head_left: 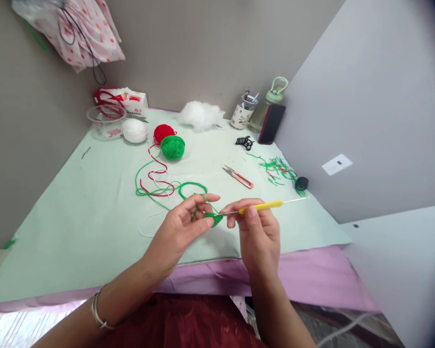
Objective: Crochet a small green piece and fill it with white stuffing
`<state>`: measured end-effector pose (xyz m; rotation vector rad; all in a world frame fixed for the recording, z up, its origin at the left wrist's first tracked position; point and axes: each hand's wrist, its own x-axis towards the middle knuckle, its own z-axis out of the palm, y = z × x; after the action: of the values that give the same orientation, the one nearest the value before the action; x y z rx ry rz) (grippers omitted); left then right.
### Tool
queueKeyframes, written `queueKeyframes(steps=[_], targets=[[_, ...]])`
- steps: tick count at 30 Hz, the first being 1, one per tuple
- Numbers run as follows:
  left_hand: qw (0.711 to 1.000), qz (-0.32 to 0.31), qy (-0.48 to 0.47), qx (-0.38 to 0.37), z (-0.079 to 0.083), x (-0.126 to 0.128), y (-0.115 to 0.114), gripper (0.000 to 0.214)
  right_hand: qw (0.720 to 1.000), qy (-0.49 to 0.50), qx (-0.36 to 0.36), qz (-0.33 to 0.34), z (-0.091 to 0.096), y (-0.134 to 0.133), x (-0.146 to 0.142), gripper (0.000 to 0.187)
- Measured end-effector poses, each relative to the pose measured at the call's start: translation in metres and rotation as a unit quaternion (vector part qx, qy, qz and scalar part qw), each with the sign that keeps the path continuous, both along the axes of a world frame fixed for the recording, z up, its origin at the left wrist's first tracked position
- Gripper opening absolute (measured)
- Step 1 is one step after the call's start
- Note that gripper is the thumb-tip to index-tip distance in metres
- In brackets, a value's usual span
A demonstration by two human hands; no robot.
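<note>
Between thumb and fingers, my left hand (183, 227) pinches a small green crochet piece (213, 220). Green yarn runs over its raised index finger down to the piece. My right hand (257, 232) is closed around the yellow grip of a crochet hook (263, 207). One metal end of the hook reaches the top edge of the piece; the other points right. Whether a loop sits on the hook tip is too small to tell. Behind the hands lies the green yarn ball (173, 147), its strand looping across the table toward my left hand.
A red yarn ball (164, 134) and white yarn ball (135, 131) lie at the back left by a clear tub (107, 128). Orange thread snips (238, 177) lie beyond my right hand. Green yarn scraps (275, 166), a phone (271, 124), a bottle (261, 113) and white stuffing (201, 116) are farther back.
</note>
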<state>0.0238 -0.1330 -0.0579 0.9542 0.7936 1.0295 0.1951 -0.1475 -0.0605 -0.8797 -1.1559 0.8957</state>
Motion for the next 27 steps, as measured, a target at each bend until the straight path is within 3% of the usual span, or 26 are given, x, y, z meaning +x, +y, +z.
queueKeyframes(steps=[5, 9, 11, 13, 14, 16, 18, 20, 23, 27], targets=[[0.998, 0.022, 0.044, 0.044, 0.000, -0.002, 0.000, 0.028, 0.980, -0.176, 0.077, -0.059, 0.003, -0.010, 0.002, 0.025], [0.994, 0.053, 0.075, 0.061, 0.003, 0.003, -0.002, 0.031, 0.904, -0.358, 0.216, -0.087, -0.006, -0.012, 0.003, 0.029], [0.998, 0.048, 0.039, 0.024, 0.003, 0.005, -0.002, 0.039, 0.855, -0.432, 0.262, -0.117, -0.012, -0.011, 0.003, 0.033], [0.998, 0.016, -0.027, -0.049, 0.003, 0.006, 0.000, 0.046, 0.837, -0.451, 0.273, -0.144, -0.015, -0.011, 0.002, 0.035], [0.994, -0.001, -0.061, -0.087, 0.003, 0.006, 0.001, 0.047, 0.850, -0.431, 0.265, -0.146, -0.015, -0.011, 0.002, 0.035], [0.984, -0.021, -0.111, -0.138, 0.003, 0.004, 0.005, 0.045, 0.906, -0.338, 0.217, -0.134, -0.011, -0.011, 0.001, 0.031], [0.981, -0.014, -0.131, -0.140, 0.003, 0.002, 0.007, 0.040, 0.959, -0.212, 0.155, -0.110, -0.006, -0.009, 0.001, 0.026], [0.985, -0.005, -0.124, -0.118, 0.004, 0.002, 0.007, 0.038, 0.983, -0.124, 0.109, -0.080, -0.001, -0.007, 0.000, 0.024], [0.994, -0.008, -0.082, -0.078, 0.005, 0.004, 0.004, 0.037, 0.985, -0.131, 0.094, -0.054, 0.000, -0.005, -0.002, 0.020], [0.998, 0.010, -0.052, -0.030, 0.002, 0.010, -0.001, 0.041, 0.959, -0.238, 0.127, -0.089, -0.004, -0.009, -0.004, 0.023]])
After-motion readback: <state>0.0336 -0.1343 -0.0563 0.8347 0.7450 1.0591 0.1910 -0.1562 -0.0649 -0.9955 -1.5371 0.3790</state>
